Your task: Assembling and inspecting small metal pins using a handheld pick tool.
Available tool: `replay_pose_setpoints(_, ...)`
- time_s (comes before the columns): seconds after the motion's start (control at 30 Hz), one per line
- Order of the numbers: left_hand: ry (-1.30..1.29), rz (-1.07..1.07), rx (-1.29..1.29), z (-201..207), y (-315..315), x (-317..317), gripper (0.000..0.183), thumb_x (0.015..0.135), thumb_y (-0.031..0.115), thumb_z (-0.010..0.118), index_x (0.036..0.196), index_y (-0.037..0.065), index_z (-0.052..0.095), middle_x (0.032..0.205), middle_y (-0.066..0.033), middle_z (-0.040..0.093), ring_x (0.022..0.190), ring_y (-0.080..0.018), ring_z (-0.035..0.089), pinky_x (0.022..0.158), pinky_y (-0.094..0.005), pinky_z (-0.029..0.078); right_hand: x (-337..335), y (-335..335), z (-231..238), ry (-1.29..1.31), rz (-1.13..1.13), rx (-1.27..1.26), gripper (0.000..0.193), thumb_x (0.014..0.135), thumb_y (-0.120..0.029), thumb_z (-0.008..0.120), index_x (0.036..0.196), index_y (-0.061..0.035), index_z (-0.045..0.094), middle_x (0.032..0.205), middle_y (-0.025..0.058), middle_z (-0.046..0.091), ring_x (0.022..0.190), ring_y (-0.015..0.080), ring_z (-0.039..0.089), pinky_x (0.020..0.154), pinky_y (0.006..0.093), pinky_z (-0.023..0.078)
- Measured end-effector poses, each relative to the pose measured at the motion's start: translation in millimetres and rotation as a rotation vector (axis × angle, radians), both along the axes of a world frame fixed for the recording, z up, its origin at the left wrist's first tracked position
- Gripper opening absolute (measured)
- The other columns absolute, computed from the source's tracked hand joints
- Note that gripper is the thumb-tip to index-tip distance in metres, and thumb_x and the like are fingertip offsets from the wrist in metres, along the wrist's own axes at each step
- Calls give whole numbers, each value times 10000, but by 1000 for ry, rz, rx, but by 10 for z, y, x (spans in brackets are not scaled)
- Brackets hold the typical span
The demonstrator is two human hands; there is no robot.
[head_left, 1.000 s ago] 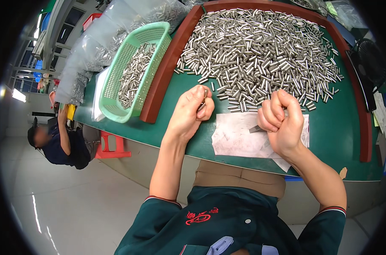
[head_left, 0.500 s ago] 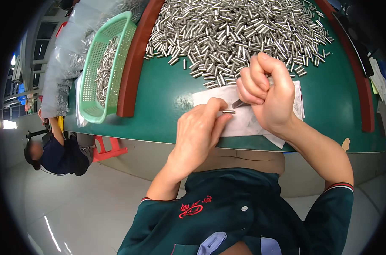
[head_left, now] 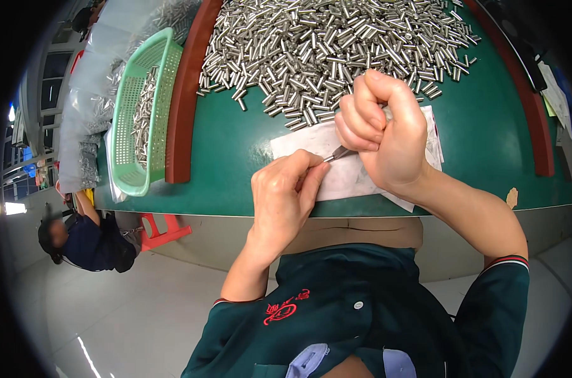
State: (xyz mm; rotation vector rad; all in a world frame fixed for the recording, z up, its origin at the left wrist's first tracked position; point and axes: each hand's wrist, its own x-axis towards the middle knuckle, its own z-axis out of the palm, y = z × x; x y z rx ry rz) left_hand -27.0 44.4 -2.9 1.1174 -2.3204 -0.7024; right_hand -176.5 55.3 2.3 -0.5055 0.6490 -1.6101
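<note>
My left hand (head_left: pixel 278 196) pinches a small steel pin (head_left: pixel 328 160) between thumb and forefinger, its end just showing past the fingertips. My right hand (head_left: pixel 390 135) is curled into a fist around a dark grey tool with a narrow tip (head_left: pixel 341 152). That tip meets the pin's end or lies right beside it; the tool's handle is hidden inside the fist. Below both hands lies a white paper sheet (head_left: pixel 346 183). Just beyond them spreads a large heap of short steel pins (head_left: pixel 311 57).
Dark red wooden bars border the green tabletop (head_left: pixel 226 164) at left (head_left: pixel 184 126) and right (head_left: pixel 519 82). Outside the left bar stands a green plastic basket (head_left: pixel 123 138) with more pins, near bagged pins (head_left: pixel 78 120). A red stool (head_left: pixel 166 231) and another person (head_left: pixel 90 239) are farther left.
The tool's tip and the pin have come together, where a gap lay between them before. Both hands have shifted slightly left, and less of the pin shows.
</note>
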Motion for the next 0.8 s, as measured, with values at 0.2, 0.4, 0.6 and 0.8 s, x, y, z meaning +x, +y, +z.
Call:
replay_pose_setpoints(0.2, 17, 6, 9, -21, -3, 1, 116, 666, 23, 645, 648, 11, 532, 499, -91, 467, 423, -218, 448, 416, -307, 354, -7, -4, -12, 2, 32, -18, 369, 845, -227, 305, 494, -124, 256, 407, -30, 226, 381, 68, 165, 385, 218, 163)
replay_pose_setpoints(0.4, 37, 16, 12, -18, 1, -10, 103, 655, 14, 647, 645, 8, 545, 514, -98, 484, 434, -223, 457, 427, -304, 366, 13, 7, -18, 21, 17, -28, 375, 849, -236, 308, 494, -124, 258, 410, -28, 223, 385, 70, 164, 388, 223, 158)
replay_pose_setpoints(0.6, 38, 6, 24, -9, -20, -20, 97, 650, 8, 645, 642, 7, 548, 517, -103, 491, 445, -236, 471, 434, -311, 373, 41, 24, -4, 56, 6, -32, 370, 846, -232, 315, 498, -120, 259, 413, -28, 222, 392, 73, 165, 393, 228, 161)
replay_pose_setpoints(0.8, 38, -1, 42, -19, -31, -14, 99, 651, 8, 642, 635, 6, 545, 519, -104, 495, 450, -241, 476, 436, -313, 376, 38, 29, 47, 63, 27, -2, 364, 840, -231, 315, 497, -121, 258, 410, -25, 222, 390, 76, 163, 395, 232, 159)
